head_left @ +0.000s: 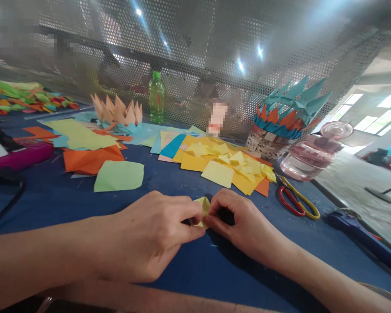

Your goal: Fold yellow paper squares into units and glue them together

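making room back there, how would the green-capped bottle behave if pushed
The green-capped bottle would probably tip if pushed high up, since it stands tall and narrow. Its rounded sides suggest it could then roll.

Folded paper [204, 202], pale yellow, single piece, held.
Small item of plain, matte stock, placed at the centre of the frame, a little below mid-height and slightly right of the middle line. Condition: creased and partly folded, with flat facets meeting at sharp edges; the facets differ in tone, some lighter, some deeper yellow. The upper part shows as an angular, roughly triangular shape; a smaller portion is visible lower down. Pinched from left and right; sides largely covered, so full outline and number of folds cannot be told.
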`<action>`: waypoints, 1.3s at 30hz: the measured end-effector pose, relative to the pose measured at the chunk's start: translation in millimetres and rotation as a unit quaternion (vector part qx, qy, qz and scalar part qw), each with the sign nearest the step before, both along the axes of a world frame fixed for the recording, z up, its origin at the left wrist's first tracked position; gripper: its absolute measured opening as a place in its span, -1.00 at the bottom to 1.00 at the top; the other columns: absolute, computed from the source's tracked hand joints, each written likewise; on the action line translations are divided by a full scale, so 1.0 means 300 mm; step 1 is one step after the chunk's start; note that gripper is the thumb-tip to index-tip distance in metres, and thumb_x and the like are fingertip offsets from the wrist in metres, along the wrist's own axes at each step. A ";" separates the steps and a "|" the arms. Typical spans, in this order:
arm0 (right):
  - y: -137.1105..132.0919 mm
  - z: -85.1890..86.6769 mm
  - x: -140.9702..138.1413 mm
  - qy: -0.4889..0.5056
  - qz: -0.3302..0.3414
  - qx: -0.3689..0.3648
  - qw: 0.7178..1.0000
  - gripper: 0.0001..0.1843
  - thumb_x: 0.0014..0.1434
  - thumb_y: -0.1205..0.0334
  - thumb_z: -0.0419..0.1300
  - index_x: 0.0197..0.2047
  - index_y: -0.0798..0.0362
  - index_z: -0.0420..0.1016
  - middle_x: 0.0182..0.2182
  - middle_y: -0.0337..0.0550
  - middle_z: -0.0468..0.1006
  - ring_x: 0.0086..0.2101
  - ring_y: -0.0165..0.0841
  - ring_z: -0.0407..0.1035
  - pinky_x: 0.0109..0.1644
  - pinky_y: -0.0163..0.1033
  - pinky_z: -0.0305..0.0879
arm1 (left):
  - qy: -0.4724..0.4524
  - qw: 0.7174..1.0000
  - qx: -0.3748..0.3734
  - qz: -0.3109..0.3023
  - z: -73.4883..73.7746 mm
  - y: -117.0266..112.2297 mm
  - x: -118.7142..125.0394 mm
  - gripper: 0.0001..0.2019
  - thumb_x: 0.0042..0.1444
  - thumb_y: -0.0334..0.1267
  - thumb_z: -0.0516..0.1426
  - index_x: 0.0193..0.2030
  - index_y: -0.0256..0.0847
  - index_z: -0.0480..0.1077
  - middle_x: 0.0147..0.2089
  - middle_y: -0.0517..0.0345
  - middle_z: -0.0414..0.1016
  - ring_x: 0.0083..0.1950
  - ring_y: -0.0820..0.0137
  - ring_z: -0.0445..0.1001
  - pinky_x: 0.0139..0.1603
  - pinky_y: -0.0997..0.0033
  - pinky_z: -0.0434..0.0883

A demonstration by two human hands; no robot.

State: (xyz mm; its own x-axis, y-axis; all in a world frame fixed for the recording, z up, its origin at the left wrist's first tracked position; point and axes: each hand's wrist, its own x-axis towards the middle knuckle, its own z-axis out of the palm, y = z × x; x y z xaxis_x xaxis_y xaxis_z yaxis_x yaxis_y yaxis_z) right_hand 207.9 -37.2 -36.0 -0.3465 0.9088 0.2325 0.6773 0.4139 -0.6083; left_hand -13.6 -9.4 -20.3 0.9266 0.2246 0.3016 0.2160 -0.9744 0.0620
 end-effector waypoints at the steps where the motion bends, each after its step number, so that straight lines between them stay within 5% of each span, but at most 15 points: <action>1: 0.001 0.000 0.001 0.000 -0.001 -0.003 1.000 -0.85 0.14 0.39 0.28 -0.40 0.05 0.39 -0.37 -0.28 0.45 -0.35 -0.44 0.33 -0.26 -0.32 0.22 | 0.001 1.000 -0.002 -0.002 -0.002 0.001 0.001 -0.70 0.11 -0.48 -0.01 -0.15 -0.18 0.48 -0.11 0.07 0.50 -0.16 0.30 0.47 -0.39 0.33 0.30; 14: 0.009 0.017 0.028 0.033 0.015 -0.069 0.997 -0.86 0.18 0.43 0.21 -0.21 0.02 0.42 -0.28 -0.25 0.52 -0.29 -0.41 0.39 -0.19 -0.29 0.31 | -0.004 1.000 -0.018 -0.005 0.009 -0.001 -0.004 -0.70 0.13 -0.48 0.02 -0.10 -0.15 0.49 -0.09 0.15 0.50 -0.18 0.38 0.47 -0.30 0.36 0.34; 21: -0.005 0.018 0.006 0.005 -0.010 -0.051 0.999 -0.82 0.10 0.20 0.35 -0.28 0.03 0.44 -0.28 -0.22 0.50 -0.27 -0.35 0.36 -0.18 -0.23 0.28 | 0.004 1.000 -0.010 0.011 0.013 0.002 -0.005 -0.69 0.08 -0.46 0.05 -0.09 -0.10 0.48 -0.16 0.10 0.50 -0.20 0.34 0.48 -0.31 0.43 0.39; 27: 0.002 0.024 0.017 0.027 0.003 -0.096 0.995 -0.83 0.14 0.30 0.29 -0.18 0.01 0.44 -0.26 -0.25 0.53 -0.28 -0.38 0.37 -0.18 -0.25 0.30 | -0.003 1.000 -0.023 0.008 0.021 -0.003 -0.006 -0.71 0.02 -0.48 0.07 -0.18 -0.11 0.50 -0.17 0.13 0.49 -0.26 0.38 0.48 -0.35 0.46 0.38; 35: 0.009 0.026 0.040 0.031 0.042 -0.063 0.997 -0.77 0.21 0.31 0.22 -0.04 0.04 0.43 -0.21 -0.16 0.49 -0.24 -0.36 0.35 -0.14 -0.23 0.33 | -0.033 0.999 -0.036 -0.003 0.010 0.001 -0.015 -0.67 -0.01 -0.50 0.05 -0.18 -0.11 0.51 -0.14 0.17 0.55 -0.27 0.38 0.53 -0.35 0.46 0.38; 39: 0.005 0.026 0.034 0.017 0.084 -0.035 0.996 -0.80 0.26 0.31 0.19 -0.04 0.02 0.48 -0.11 -0.09 0.45 -0.09 -0.30 0.34 0.04 -0.16 0.29 | -0.052 0.998 -0.045 0.002 -0.001 0.004 -0.011 -0.67 0.04 -0.51 0.01 -0.16 -0.15 0.50 -0.13 0.17 0.57 -0.26 0.39 0.56 -0.37 0.45 0.35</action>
State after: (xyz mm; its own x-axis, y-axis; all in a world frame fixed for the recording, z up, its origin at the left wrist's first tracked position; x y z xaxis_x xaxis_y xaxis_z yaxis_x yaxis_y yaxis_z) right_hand 218.0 -35.7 -28.2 -0.4875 0.8532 0.1855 0.5805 0.4754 -0.6611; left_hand -16.9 -8.3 -20.5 0.8906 0.2590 0.3739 0.2080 -0.9630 0.1715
